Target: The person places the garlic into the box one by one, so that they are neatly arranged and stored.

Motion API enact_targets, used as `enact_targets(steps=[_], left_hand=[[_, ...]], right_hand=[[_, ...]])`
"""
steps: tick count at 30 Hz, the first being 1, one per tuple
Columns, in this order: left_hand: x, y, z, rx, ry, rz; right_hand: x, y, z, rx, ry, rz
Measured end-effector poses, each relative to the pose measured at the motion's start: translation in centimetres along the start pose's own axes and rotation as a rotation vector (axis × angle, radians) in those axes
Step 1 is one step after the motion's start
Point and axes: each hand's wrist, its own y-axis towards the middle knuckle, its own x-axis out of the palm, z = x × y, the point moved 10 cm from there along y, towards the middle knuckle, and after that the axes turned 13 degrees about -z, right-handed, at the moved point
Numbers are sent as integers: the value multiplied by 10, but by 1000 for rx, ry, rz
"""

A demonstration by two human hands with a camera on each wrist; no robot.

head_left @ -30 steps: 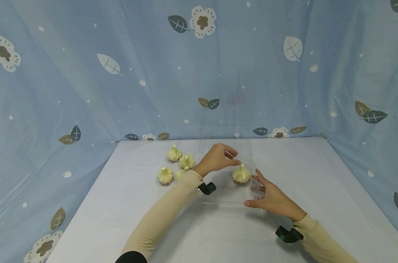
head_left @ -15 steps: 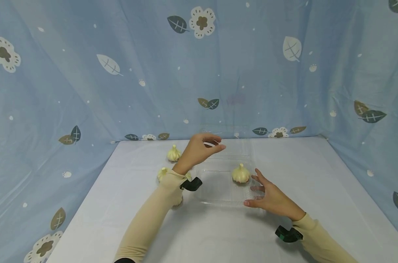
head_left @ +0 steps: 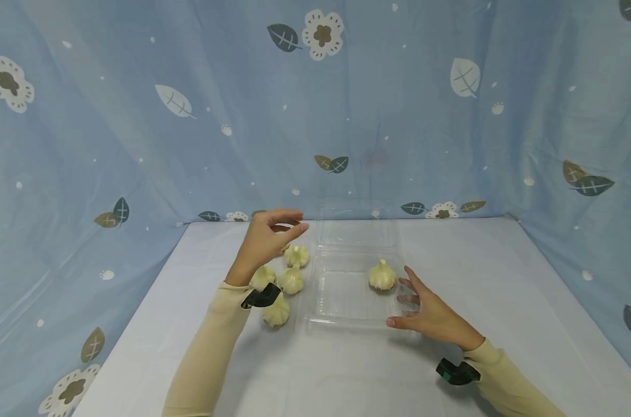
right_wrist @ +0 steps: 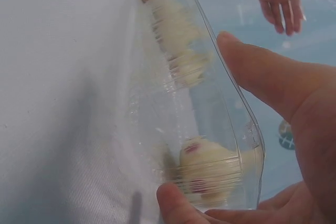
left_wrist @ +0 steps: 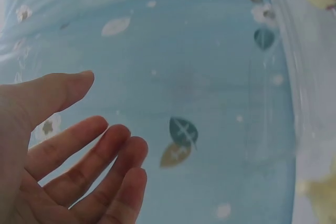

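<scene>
My left hand point(head_left: 266, 243) is raised over the left side of the table, fingers loosely bent and nothing between them. Under and beside it stand several garlic bulbs point(head_left: 292, 280), one mostly hidden behind the hand. In the left wrist view the thumb and fingers are spread apart. A clear plastic clamshell box point(head_left: 341, 295) lies with its lid point(head_left: 356, 231) raised toward the curtain. One garlic bulb point(head_left: 382, 275) sits upright inside, toward the right wall. My right hand point(head_left: 432, 315) holds the box at its right front corner, thumb on the rim and fingers along the side.
A white cloth point(head_left: 482, 260) covers the table. Behind and around it hangs a blue patterned curtain point(head_left: 263, 156). Dark cameras are strapped to both wrists. The front garlic bulb point(head_left: 276, 313) stands left of the box, near the left sleeve point(head_left: 206, 347).
My left hand has moved left from above the garlic bulb in the box to over the loose bulbs, bringing several into view. The right hand and box stay in place.
</scene>
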Motion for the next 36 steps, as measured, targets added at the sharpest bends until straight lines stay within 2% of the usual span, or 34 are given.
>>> enact_targets(steps=[9,16,25,30,36], left_hand=[[-36,-23,-28,-9,-11,94],[-57,-47,-64,-74,-44,185],[-67,-71,-107,-196,-37,190],[-66,-81,-120,-254,-33,175],[-59,-86,-133,-275,-47,141]], right_hand=[[-3,-2,3,15,-2,3],[-2,-2,4,13,-4,-4],[0,1,3,10,-2,-11],[0,1,2,11,-2,-12],[0,1,1,10,-9,-8]])
